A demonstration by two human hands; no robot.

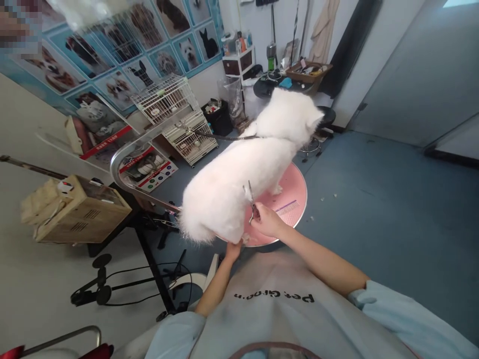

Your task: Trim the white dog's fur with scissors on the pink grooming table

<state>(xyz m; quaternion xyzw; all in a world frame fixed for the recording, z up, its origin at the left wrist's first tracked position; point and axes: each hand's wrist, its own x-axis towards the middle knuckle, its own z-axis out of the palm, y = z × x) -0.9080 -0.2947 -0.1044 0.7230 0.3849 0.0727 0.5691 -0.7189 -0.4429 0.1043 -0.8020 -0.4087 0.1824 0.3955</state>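
A fluffy white dog (228, 174) stands on a round pink grooming table (295, 187), its head turned away. My right hand (266, 221) grips a pair of metal scissors (251, 195), with the blades pointing up beside the dog's hind thigh. Low at the near hind leg, my left hand (233, 251) is closed round the leg by the paw; its fingers are partly hidden by fur. A purple-backed metal comb (287, 207) lies on the table to the right of the scissors.
A dark lead (224, 136) runs from the dog's neck to the curved metal grooming arm (119, 154) at left. Wire cages (168, 99) and a wooden box (86, 209) stand beyond. A basket of tools (309, 71) sits behind the dog.
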